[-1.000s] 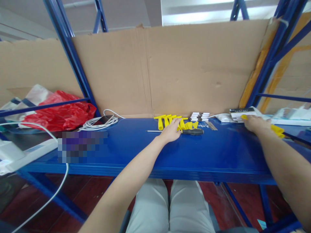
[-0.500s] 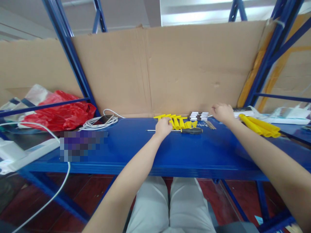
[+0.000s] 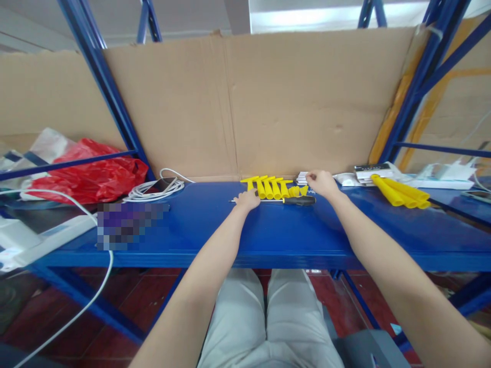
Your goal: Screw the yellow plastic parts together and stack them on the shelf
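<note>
My left hand [image 3: 247, 199] lies on the blue shelf [image 3: 215, 230] with its fingers curled, over the thin shaft of a black-handled screwdriver [image 3: 299, 201]. Whether it grips anything is hidden. Just behind it stands a row of several yellow T-shaped pieces [image 3: 270, 187]. My right hand [image 3: 322, 184] reaches to the right end of that row. Its fingertips are pinched on a small stack of white pieces [image 3: 303, 177] by the cardboard back wall.
Long yellow pieces [image 3: 399, 192] and a white and black stack [image 3: 373, 171] lie at the right. A coiled white cable [image 3: 153, 189] and a red plastic bag [image 3: 92, 174] are at the left, with a white device [image 3: 26, 240] at the far left. Blue rack posts [image 3: 111, 97] flank the cardboard.
My right hand has come left from the white and black stack to the small white pieces. My left hand has slid left off the yellow pieces to the screwdriver shaft.
</note>
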`<state>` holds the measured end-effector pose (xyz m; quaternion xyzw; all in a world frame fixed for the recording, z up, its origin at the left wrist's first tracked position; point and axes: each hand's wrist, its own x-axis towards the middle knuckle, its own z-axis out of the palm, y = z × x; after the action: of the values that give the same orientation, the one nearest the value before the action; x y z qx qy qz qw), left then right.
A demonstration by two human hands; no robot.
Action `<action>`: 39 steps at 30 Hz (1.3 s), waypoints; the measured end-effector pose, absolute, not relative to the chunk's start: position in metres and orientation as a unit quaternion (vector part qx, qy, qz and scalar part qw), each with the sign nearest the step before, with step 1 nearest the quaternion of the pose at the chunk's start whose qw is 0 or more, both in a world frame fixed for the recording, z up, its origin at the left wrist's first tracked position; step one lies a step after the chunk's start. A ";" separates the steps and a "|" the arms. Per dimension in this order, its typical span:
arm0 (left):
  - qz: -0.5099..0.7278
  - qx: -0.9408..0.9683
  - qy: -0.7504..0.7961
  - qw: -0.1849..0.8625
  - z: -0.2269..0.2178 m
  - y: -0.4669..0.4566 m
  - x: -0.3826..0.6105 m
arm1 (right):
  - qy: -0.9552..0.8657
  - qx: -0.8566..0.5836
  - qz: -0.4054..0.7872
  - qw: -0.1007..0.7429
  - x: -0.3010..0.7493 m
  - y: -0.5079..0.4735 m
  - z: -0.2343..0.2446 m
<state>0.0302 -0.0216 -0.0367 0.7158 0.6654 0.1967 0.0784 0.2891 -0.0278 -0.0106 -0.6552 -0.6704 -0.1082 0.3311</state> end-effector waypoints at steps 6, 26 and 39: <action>0.211 0.712 0.665 0.079 -0.036 -0.022 0.027 | -0.676 -0.657 -0.070 0.328 0.312 -0.024 -0.023; 0.517 0.659 0.533 0.122 -0.022 -0.020 0.035 | -0.716 -0.583 -0.015 0.383 0.286 -0.024 -0.023; 0.493 0.778 0.304 0.245 -0.029 -0.034 0.060 | -0.585 -0.585 0.124 0.548 0.277 -0.012 -0.020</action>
<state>0.0597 -0.0344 -0.0285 0.7781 0.3037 0.4925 0.2446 0.2769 -0.0124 -0.0201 -0.5851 -0.5848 0.1236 0.5481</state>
